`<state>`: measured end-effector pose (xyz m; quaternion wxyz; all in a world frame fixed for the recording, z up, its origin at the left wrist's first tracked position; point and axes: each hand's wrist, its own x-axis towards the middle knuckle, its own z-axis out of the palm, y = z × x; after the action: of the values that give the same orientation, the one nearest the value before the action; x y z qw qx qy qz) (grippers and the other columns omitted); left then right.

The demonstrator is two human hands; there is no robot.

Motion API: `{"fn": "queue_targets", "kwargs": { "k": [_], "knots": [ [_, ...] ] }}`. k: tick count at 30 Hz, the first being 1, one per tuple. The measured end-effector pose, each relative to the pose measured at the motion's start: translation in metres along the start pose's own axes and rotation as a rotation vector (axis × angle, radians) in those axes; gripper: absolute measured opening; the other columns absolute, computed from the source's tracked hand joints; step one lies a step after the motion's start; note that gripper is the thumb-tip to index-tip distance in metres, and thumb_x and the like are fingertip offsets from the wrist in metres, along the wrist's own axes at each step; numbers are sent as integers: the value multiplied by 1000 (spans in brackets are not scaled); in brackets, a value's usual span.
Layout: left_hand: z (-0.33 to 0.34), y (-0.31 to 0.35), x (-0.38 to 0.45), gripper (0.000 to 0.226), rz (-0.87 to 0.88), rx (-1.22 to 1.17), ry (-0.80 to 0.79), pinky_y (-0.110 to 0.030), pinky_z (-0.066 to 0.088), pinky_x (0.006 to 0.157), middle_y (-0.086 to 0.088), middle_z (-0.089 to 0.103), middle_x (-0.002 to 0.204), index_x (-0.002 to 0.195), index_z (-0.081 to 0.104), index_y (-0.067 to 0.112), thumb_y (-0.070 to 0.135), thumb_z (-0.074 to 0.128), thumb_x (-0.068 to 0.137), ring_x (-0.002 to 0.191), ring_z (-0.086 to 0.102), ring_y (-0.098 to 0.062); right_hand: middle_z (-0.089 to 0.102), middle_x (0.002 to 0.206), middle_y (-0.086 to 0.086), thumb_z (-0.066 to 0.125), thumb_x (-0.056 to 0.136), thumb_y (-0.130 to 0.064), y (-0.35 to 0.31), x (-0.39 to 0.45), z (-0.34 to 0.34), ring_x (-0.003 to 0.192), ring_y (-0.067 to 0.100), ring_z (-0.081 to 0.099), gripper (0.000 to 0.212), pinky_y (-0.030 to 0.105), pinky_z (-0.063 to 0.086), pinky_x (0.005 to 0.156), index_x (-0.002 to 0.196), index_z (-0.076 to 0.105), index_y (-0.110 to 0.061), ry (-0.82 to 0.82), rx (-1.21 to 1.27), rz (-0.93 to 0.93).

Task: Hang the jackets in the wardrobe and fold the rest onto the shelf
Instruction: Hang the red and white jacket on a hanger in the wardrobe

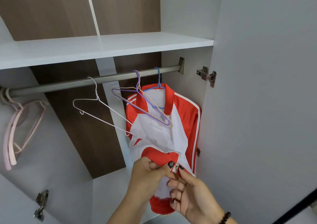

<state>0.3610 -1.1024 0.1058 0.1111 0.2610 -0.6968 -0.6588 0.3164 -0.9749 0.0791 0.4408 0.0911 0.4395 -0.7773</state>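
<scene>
Both hands pinch zipper (176, 168) at hem of hung jacket (164, 134): left hand (151, 174) steadies hem, right hand (192, 194) should seat pin squarely.

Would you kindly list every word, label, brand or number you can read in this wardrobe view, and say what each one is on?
None: no text reads anywhere in this view.
Red and white jacket: stripes only, no legible logo or tag.
Zipper pull pinched by the right hand: too small to tell any marking.
Door hinge: no readable stamp.
</scene>
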Motion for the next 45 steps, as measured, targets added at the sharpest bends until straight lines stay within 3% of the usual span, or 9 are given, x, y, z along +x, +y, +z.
{"fn": "queue_targets", "kwargs": {
  "k": [5,10,15,24,31,35,40,43,45],
  "knots": [
    [-9,-10,7,22,-26,13,-26,-45,54,93,-8,76,85,95,71,5,14,80,77,88,73,-24,49,48,3,55,92,-27,7,4,0,37,16,45,41,22,35,44,55,63,-10,61,3,76],
    [-13,-37,12,17,-105,13,-8,-48,52,96,-1,77,86,95,72,12,14,78,79,92,72,-22,46,45,0,55,92,-17,12,10,-1,31,11,39,28,18,35,33,66,59,-8,148,96,95],
    [-17,-65,13,27,-219,-78,6,-52,49,99,-10,76,88,101,70,7,3,79,75,90,73,-29,47,46,-2,55,90,-12,16,23,-2,32,9,40,26,16,36,33,65,60,-9,172,100,145],
    [-41,-99,13,32,-352,-214,-4,-38,56,91,-6,76,97,108,67,8,2,78,78,90,74,-19,49,45,-4,54,90,-8,25,50,6,31,7,41,27,16,35,31,64,58,-9,193,84,254],
    [-69,-123,11,34,-407,-219,16,-40,55,94,-8,75,101,110,67,9,4,78,78,93,73,-23,47,43,-8,50,91,-8,27,74,16,32,5,39,27,13,28,39,65,56,-11,222,42,288],
    [-90,-149,5,33,-430,-201,14,-31,59,77,-10,76,96,109,67,4,-2,77,78,87,74,-23,44,42,-8,48,91,-8,26,85,19,31,6,36,27,13,26,37,65,53,-14,248,13,273],
    [-109,-171,5,33,-466,-157,209,-51,54,92,-17,75,92,102,68,1,3,83,72,92,71,-38,47,46,-6,52,90,-10,41,89,34,35,7,42,25,17,36,41,66,55,-14,245,-201,268],
    [-114,-167,11,37,-459,6,314,-43,54,95,-8,71,105,107,65,10,11,82,74,96,68,-27,44,48,-5,51,91,-10,49,90,43,39,9,36,26,18,32,43,65,52,-14,215,-274,252],
    [-116,-159,15,43,-351,140,320,-39,50,100,2,65,114,113,61,19,19,82,76,105,64,-20,42,50,-3,49,91,-8,50,89,48,38,8,29,27,17,24,37,65,50,-14,193,-288,249]
  ]
}}
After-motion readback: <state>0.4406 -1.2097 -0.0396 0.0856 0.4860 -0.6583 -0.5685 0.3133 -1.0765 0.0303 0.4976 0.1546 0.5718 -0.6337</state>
